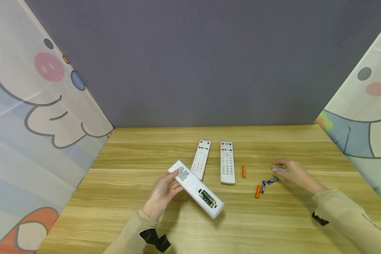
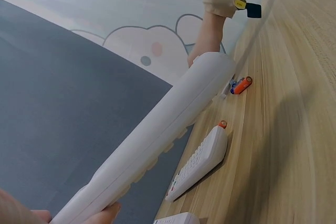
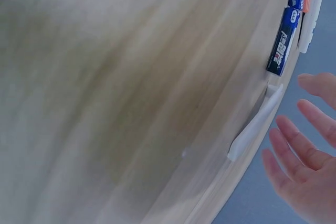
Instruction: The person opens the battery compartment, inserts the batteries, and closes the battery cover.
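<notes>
Left hand (image 1: 163, 190): clamped on one end of the held remote (image 1: 190, 182), thumb on its back, fingers beneath.
Remote axis: slants from that hand rightward and toward the person, back upward, raised off the surface (image 1: 139, 151).
Battery bay (image 1: 201, 195): uncovered, at the end away from the left hand; two batteries inside.
Right hand (image 1: 294, 172): fingers apart, curled round nothing.
Battery cover (image 3: 255, 123): on the surface just off the right fingertips, long axis along their row; contact cannot be confirmed.
Governing relation: right hand is nearer the cover; the bay lies well to its left, closer to the person.
Loose cells: blue batteries (image 1: 272, 180) just left of the right hand; orange batteries (image 1: 258, 191) farther left.
</notes>
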`<state>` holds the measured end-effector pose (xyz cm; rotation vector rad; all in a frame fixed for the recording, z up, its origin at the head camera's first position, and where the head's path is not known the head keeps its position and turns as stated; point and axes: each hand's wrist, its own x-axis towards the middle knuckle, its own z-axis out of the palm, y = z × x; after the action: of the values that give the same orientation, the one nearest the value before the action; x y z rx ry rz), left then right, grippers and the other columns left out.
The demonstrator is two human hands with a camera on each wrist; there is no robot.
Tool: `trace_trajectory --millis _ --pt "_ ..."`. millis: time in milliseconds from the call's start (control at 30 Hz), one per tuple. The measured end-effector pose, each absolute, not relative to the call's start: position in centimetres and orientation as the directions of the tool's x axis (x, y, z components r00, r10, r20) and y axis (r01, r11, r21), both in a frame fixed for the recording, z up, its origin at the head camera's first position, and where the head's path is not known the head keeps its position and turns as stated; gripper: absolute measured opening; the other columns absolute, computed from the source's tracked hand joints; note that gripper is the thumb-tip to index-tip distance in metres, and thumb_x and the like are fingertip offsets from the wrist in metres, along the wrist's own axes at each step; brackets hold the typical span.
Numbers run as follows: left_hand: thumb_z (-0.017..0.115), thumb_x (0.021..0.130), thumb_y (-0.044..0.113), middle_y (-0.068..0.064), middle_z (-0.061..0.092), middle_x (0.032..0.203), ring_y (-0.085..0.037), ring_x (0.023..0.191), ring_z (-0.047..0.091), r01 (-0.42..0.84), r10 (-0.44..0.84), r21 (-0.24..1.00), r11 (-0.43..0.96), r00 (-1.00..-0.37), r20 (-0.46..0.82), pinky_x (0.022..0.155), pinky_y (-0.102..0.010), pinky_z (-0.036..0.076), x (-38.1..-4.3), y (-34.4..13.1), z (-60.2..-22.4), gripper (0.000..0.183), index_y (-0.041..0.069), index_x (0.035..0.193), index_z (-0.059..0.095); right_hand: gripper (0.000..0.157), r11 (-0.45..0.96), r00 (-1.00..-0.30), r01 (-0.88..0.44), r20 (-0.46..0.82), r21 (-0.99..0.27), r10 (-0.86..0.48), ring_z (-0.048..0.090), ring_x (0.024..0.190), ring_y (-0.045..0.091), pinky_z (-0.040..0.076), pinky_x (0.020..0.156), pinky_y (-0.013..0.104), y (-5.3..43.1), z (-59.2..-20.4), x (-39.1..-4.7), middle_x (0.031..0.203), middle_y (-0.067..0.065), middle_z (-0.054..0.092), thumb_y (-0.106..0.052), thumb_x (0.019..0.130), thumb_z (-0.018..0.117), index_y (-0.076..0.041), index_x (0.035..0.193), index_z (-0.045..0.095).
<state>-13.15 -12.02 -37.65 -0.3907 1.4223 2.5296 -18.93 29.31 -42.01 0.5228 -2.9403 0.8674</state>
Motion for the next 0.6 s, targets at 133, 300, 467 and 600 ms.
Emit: trace_trajectory --millis 133,300,467,600 --pt "0.044 0.09 0.004 -0.005 0.056 0.09 -0.019 0.077 0.06 -0.31 0.057 0.798 -0.517 -0.943 -0.329 0.074 -0.032 0.052 -13.07 -12.06 -37.67 0.017 0.0 0.107 0.041 0.03 0.787 -0.941 -0.335 0.135 -0.519 -0.312 0.055 0.088 0.04 0.047 0.072 0.052 29.46 -42.28 -19.06 0.095 0.025 0.06 -0.008 0.077 0.066 0.009 0.101 0.059" --pt "0.043 0.091 0.003 -0.004 0.056 0.09 -0.019 0.077 0.06 -0.316 0.044 0.802 -0.507 -0.938 -0.343 0.073 -0.031 0.052 -13.11 -12.04 -37.7 0.02 0.0 0.11 0.04 0.031 0.785 -0.938 -0.344 0.145 -0.515 -0.316 0.057 0.083 0.038 0.05 0.067 0.047 29.67 -42.6 -19.24 0.091 0.025 0.06 -0.005 0.074 0.068 0.01 0.099 0.059" --pt "0.042 0.091 0.003 -0.004 0.056 0.09 -0.018 0.077 0.06 -0.313 0.044 0.806 -0.503 -0.94 -0.338 0.074 -0.032 0.052 -13.16 -12.06 -37.79 0.02 0.0 0.11 0.04 0.03 0.785 -0.938 -0.341 0.134 -0.518 -0.319 0.058 0.08 0.035 0.051 0.063 0.041 29.92 -42.8 -19.41 0.089 0.023 0.061 -0.004 0.074 0.067 0.011 0.099 0.059" --pt "0.042 0.091 0.003 -0.004 0.056 0.09 -0.018 0.077 0.06 -0.312 0.043 0.809 -0.498 -0.941 -0.336 0.074 -0.031 0.052 -13.14 -12.09 -37.82 0.02 0.0 0.11 0.04 0.03 0.79 -0.941 -0.331 0.122 -0.517 -0.314 0.058 0.08 0.035 0.05 0.063 0.041 30.04 -42.91 -19.58 0.089 0.022 0.061 -0.004 0.074 0.067 0.01 0.099 0.059"
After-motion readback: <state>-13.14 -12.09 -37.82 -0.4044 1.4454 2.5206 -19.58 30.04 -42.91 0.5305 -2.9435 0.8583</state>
